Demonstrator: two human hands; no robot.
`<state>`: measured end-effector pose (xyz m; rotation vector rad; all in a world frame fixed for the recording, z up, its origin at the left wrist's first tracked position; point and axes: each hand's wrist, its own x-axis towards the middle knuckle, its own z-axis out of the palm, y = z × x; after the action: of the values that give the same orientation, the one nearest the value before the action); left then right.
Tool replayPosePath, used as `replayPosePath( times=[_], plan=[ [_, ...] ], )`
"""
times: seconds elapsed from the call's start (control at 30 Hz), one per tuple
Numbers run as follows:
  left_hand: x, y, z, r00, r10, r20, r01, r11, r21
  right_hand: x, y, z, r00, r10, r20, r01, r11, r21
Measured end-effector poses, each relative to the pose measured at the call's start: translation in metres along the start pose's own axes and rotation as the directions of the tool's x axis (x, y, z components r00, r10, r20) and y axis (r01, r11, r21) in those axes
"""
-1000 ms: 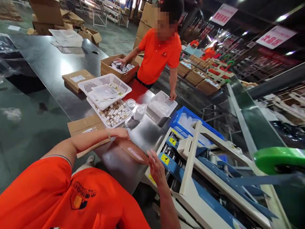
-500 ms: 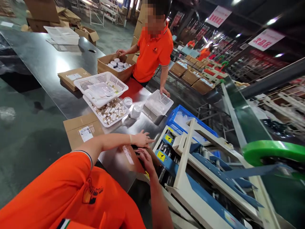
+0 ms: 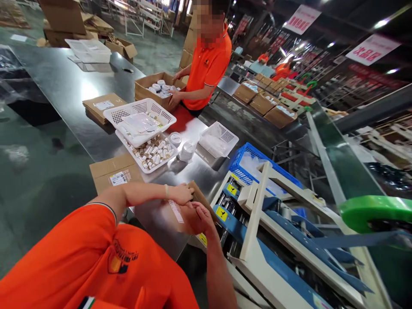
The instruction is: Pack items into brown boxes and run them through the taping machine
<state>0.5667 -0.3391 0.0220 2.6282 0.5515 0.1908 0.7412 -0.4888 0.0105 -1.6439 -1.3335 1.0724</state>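
Note:
A brown cardboard box (image 3: 184,218) with a white label lies at the near table edge, beside the roller machine. One of its flaps (image 3: 202,198) stands raised on the machine side. My left hand (image 3: 180,194) reaches across the box, its fingers curled at the box's upper edge by the flap. Lower down, my right hand (image 3: 203,214) rests against the box with fingers extended and slightly bent, near the left fingertips. The box's inside is hidden from me.
Left of the box lies a flat labelled carton (image 3: 112,168). Beyond are stacked white baskets (image 3: 141,139) of small bottles, wrapped jars (image 3: 186,151) and a white basket (image 3: 219,139). A co-worker (image 3: 206,64) handles a carton (image 3: 151,96) of jars. The roller machine (image 3: 257,240) stands right.
My left hand has drawn back and its fingers have curled. A flap now shows raised beside my hands. The co-worker's hand has moved from the white basket to the carton of jars.

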Motion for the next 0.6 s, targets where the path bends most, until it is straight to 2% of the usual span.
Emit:
replayPosePath(
  times=[0.03, 0.1, 0.17, 0.2, 0.27, 0.33, 0.43, 0.5, 0.57, 0.6],
  plan=[
    [0.003, -0.001, 0.001, 0.999, 0.033, 0.031, -0.034, 0.999, 0.041, 0.003, -0.003, -0.01, 1.0, -0.006, 0.003, 0.006, 0.999, -0.043],
    [0.004, -0.003, 0.004, 0.997, 0.063, 0.041, -0.067, 0.993, 0.101, 0.009, -0.009, -0.03, 0.993, -0.067, -0.096, 0.045, 0.975, -0.216],
    [-0.003, -0.007, 0.011, 0.998, 0.045, -0.034, -0.041, 0.994, 0.105, 0.015, -0.011, -0.041, 0.953, -0.178, -0.244, 0.049, 0.888, -0.458],
    [-0.008, -0.01, 0.016, 0.997, 0.029, -0.072, -0.022, 0.996, 0.091, 0.016, -0.01, -0.04, 0.937, -0.218, -0.272, 0.028, 0.825, -0.565],
    [-0.015, -0.016, 0.027, 0.987, -0.03, -0.156, 0.036, 0.998, 0.042, 0.015, -0.001, -0.022, 0.96, -0.195, -0.199, -0.007, 0.699, -0.715],
    [-0.017, -0.023, 0.036, 0.97, -0.095, -0.224, 0.09, 0.995, -0.032, 0.008, 0.01, 0.011, 0.993, -0.07, -0.095, -0.035, 0.595, -0.803],
    [-0.012, -0.033, 0.038, 0.956, -0.137, -0.258, 0.092, 0.98, -0.178, -0.005, 0.02, 0.052, 0.994, 0.043, -0.098, -0.106, 0.509, -0.854],
    [-0.011, -0.039, 0.034, 0.939, -0.179, -0.293, 0.089, 0.951, -0.297, -0.008, 0.019, 0.054, 0.985, 0.034, -0.168, -0.157, 0.563, -0.811],
    [-0.018, -0.047, 0.03, 0.876, -0.33, -0.35, 0.167, 0.891, -0.422, -0.006, 0.017, 0.036, 0.957, -0.004, -0.291, -0.198, 0.721, -0.664],
    [-0.024, -0.052, 0.027, 0.834, -0.428, -0.348, 0.233, 0.845, -0.482, -0.004, 0.018, 0.025, 0.925, -0.014, -0.379, -0.205, 0.822, -0.532]
  ],
)
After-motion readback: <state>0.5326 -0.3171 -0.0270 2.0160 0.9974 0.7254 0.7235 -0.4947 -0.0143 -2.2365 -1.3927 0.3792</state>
